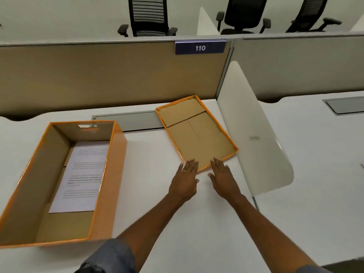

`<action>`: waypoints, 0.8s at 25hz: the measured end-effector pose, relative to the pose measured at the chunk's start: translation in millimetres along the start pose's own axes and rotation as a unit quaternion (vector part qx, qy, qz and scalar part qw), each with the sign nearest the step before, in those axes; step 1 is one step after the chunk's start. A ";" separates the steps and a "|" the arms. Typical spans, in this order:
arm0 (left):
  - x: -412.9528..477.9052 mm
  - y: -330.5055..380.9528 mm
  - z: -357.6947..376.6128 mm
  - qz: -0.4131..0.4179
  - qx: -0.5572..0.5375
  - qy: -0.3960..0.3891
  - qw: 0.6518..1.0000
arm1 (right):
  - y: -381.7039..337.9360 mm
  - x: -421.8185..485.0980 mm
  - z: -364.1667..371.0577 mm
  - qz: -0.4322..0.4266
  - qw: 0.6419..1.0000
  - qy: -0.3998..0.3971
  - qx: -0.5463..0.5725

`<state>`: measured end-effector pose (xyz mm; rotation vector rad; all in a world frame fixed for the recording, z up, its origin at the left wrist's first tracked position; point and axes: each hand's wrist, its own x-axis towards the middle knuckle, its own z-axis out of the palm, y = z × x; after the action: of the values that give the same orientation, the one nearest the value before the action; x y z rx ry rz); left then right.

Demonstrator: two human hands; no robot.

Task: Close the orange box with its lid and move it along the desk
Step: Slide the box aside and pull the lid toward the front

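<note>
The orange box (110, 186) stands open on the left of the white desk (157, 194), with a printed sheet (82, 174) lying inside it. Its lid (197, 131) lies upside down to the right, brown inside facing up, turned at an angle. My left hand (186, 180) reaches flat toward the lid's near corner, its fingertips over the rim. Beside it, my right hand (222, 178) is stretched out with fingers apart, fingertips at the lid's near edge. Neither hand grips anything.
A white side divider (254, 138) rises just right of the lid. The tan partition (98, 75) with a "110" sign (200, 47) closes the desk's far side, and a grey cable flap (128, 121) lies below it. Office chairs (148, 16) stand beyond.
</note>
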<state>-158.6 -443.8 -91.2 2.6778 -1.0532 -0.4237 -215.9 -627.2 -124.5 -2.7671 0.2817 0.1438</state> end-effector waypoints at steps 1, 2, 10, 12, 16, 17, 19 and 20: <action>8.3 2.5 6.8 -0.003 0.009 -0.015 1.000 | 8.6 2.4 5.9 -0.010 1.000 -0.014 -0.019; 13.1 3.0 12.8 -0.006 0.020 -0.023 1.000 | 14.1 1.3 11.3 -0.020 0.999 -0.019 -0.034; -19.5 -21.7 35.1 -0.023 0.010 0.025 0.999 | -4.8 -30.9 24.5 -0.040 0.999 0.032 0.006; -36.6 -28.6 40.3 -0.053 -0.010 0.083 0.995 | 0.6 -21.4 15.9 -0.020 0.995 0.064 0.078; -45.2 -36.6 38.2 -0.176 -0.214 0.141 0.950 | 22.9 16.5 -7.2 0.135 0.969 0.008 0.208; -38.9 -34.2 31.7 -0.229 -0.277 0.139 0.923 | 27.4 24.4 -10.0 0.161 0.959 -0.024 0.232; -21.1 -32.7 19.8 -0.325 -0.433 0.121 0.832 | 27.8 33.7 -17.9 0.177 0.945 -0.076 0.266; -14.3 -33.7 14.7 -0.351 -0.486 0.112 0.792 | 24.7 34.2 -21.3 0.175 0.942 -0.085 0.273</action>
<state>-152.7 -411.5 -113.0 1.9385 0.2856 -0.5438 -186.4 -663.5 -117.6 -2.1199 0.6561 0.3345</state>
